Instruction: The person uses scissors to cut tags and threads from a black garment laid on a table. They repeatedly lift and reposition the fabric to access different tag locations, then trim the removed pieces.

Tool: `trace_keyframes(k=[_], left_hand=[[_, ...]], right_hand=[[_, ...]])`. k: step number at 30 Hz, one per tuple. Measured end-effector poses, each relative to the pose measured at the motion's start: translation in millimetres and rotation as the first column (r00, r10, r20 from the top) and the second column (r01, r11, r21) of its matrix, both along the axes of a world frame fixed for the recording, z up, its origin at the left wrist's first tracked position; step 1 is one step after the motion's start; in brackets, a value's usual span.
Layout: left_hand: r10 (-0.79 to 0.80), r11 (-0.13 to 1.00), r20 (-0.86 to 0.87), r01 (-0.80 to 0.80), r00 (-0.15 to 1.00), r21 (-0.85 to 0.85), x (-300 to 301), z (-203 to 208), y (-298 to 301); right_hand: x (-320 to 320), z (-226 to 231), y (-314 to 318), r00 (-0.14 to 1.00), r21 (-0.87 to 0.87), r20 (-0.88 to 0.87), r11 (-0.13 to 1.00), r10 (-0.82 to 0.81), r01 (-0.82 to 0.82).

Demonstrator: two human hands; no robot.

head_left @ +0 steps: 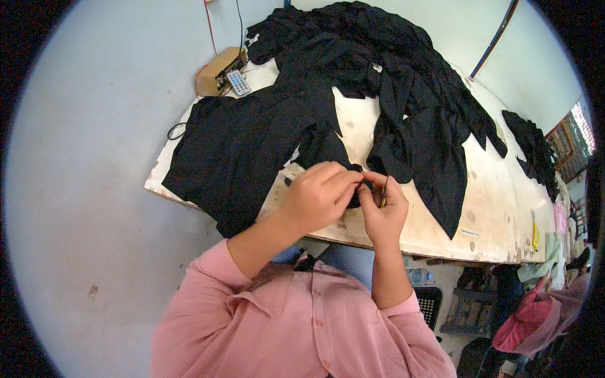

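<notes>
My left hand (320,194) is closed, fingertips pinched on an edge of black cloth (357,169) just above the table's near edge. Right beside it, my right hand (387,211) pinches the same bit of cloth between thumb and forefinger. A small thin tool with a yellow part (383,201) and a dark tip also sits in the right hand; its kind is partly hidden by the fingers. The two hands nearly touch. A large black cloth piece (233,138) lies flat to the left, and another black piece (435,164) tapers to a point on the right.
Heaped black cloth (353,38) covers the far part of the pale, worn table (498,220). At the far left are a cardboard box (220,68) and a white remote control (238,82). A yellow tool (535,236) lies near the right edge. Another person in pink (526,321) is at lower right.
</notes>
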State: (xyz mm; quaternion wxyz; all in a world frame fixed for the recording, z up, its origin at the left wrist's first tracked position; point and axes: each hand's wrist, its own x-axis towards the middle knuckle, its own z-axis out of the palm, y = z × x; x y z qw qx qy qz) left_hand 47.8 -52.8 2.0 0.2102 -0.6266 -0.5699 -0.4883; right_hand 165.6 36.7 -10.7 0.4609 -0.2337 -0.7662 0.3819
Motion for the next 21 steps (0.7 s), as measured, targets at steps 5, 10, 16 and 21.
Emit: trace_keyframes(k=[5, 10, 16, 21], left_hand=[[-0.119, 0.988, 0.500, 0.152, 0.858, -0.026, 30, 1, -12], [-0.126, 0.966, 0.355, 0.196, 0.926, -0.167, 11, 14, -18], [-0.163, 0.964, 0.098, 0.180, 0.982, -0.194, 10, 16, -21], [-0.123, 0.955, 0.138, 0.155, 0.983, -0.251, 16, 6, -9]], right_hand=[[5, 4, 0, 0.997, 0.182, -0.077, 0.982, -0.033, 0.046], [15, 14, 3, 0.990, 0.299, 0.000, 0.944, 0.144, -0.138], [20, 3, 1, 0.983, 0.110, -0.039, 0.979, 0.179, -0.174], [22, 4, -2, 0.992, 0.211, -0.063, 0.973, 0.107, -0.092]])
